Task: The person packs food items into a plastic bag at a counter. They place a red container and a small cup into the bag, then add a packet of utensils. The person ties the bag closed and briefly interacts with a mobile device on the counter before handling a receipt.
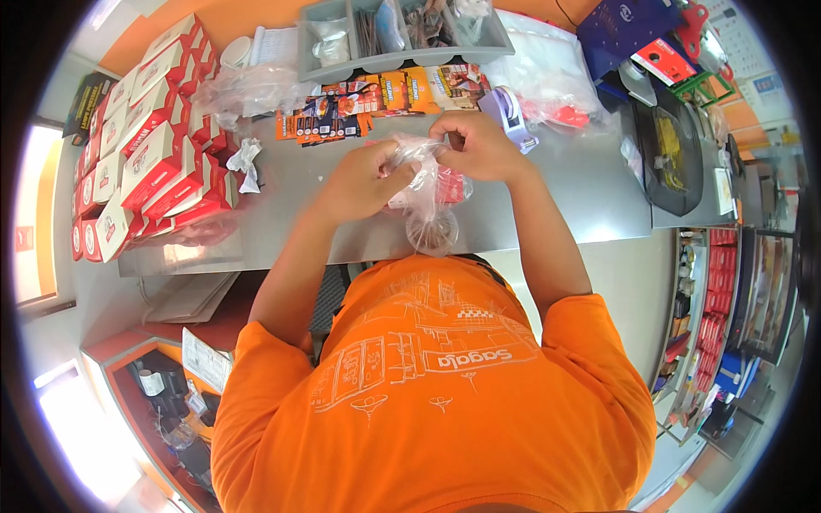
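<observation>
A transparent plastic bag (423, 173) hangs from both hands above the front part of the steel table (545, 199). My left hand (369, 183) pinches the gathered upper part of the bag between thumb and fingers. On its other side my right hand (481, 144) grips the plastic near the top, fingers curled. The bag's rounded lower end (433, 232) bulges close to the table's front edge; its contents are hard to make out. Behind the bag lies a red and white item (453, 187), partly covered by the plastic and my hands.
Stacked red and white cartons (151, 163) fill the left side, beside a crumpled white wrapper (245, 165). At the back stand a grey divided tray (410, 58), printed cards (385, 93) and a lilac tape dispenser (507, 115). Plastic bags (545, 70) and a black tray (670, 160) are on the right.
</observation>
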`<state>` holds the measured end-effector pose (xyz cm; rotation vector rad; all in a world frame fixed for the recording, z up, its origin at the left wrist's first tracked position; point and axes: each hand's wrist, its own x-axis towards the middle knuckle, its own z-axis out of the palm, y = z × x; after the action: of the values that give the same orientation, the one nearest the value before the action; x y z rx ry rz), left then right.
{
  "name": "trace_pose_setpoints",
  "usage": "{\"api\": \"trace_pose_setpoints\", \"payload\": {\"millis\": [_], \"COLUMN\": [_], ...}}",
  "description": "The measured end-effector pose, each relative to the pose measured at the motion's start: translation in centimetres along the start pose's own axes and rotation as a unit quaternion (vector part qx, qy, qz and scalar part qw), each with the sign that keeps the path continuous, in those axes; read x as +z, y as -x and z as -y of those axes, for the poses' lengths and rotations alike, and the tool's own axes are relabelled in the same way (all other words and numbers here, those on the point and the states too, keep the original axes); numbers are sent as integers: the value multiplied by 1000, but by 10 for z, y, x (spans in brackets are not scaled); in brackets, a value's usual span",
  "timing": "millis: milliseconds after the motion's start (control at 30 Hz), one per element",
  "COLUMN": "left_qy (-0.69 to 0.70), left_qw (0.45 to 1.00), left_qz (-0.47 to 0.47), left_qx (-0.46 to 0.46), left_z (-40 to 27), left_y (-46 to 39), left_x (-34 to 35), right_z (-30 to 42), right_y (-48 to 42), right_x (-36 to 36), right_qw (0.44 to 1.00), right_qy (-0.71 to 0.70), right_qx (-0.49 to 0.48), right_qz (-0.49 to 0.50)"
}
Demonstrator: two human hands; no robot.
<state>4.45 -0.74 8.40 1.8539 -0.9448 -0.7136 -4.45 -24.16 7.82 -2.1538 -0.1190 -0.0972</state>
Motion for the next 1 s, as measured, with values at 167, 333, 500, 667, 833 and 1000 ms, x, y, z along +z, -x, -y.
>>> {"api": "trace_pose_setpoints", "payload": {"millis": [167, 333, 500, 667, 833, 1000], "left_qy": [246, 323, 329, 295, 310, 281], "left_qw": [964, 935, 932, 946, 942, 952], "left_qz": [-23, -27, 14, 24, 20, 17], "left_qx": [-96, -144, -152, -135, -126, -120], "left_z": [18, 17, 9, 16, 2, 8], "left_y": [0, -6, -7, -6, -3, -6], "left_x": [18, 13, 8, 5, 11, 12], "right_z": [4, 14, 36, 28, 30, 24], "right_y": [13, 25, 29, 24, 21, 18], "right_x": [5, 4, 46, 55, 48, 52], "right_qw": [981, 798, 752, 730, 718, 691], "right_qy": [-190, -555, -574, -595, -615, -661], "right_qx": [24, -122, -211, -202, -165, -119], "right_qz": [-34, -201, -244, -271, -281, -268]}}
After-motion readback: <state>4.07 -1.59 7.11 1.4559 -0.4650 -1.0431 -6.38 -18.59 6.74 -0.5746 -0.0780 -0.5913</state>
